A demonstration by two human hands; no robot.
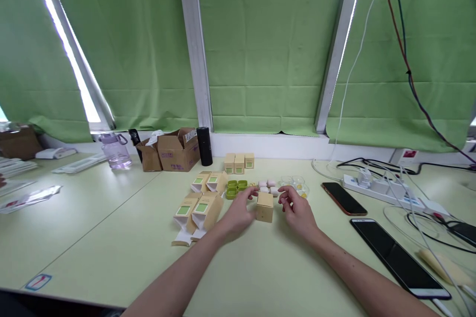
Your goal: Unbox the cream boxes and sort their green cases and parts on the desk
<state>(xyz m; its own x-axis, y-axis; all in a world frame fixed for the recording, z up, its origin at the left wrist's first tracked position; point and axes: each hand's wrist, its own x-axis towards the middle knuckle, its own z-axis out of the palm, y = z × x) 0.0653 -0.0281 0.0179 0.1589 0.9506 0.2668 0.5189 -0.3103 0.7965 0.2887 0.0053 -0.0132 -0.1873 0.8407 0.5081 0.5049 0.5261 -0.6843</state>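
A small tan cardboard box stands upright on the pale green table. My left hand rests against its left side, fingers curled around the box. My right hand hovers just right of the box, fingers curled, thumb and forefinger pinched close, apparently empty. Behind the box lie green trays, white oval pieces and clear plastic lids. Open unfilled cartons with green windows lie to the left. Three closed boxes stand at the back.
Two phones lie to the right, beside a power strip with cables. Brown cartons, a black cylinder and a purple bottle stand at the back left. Green blinds cover the windows.
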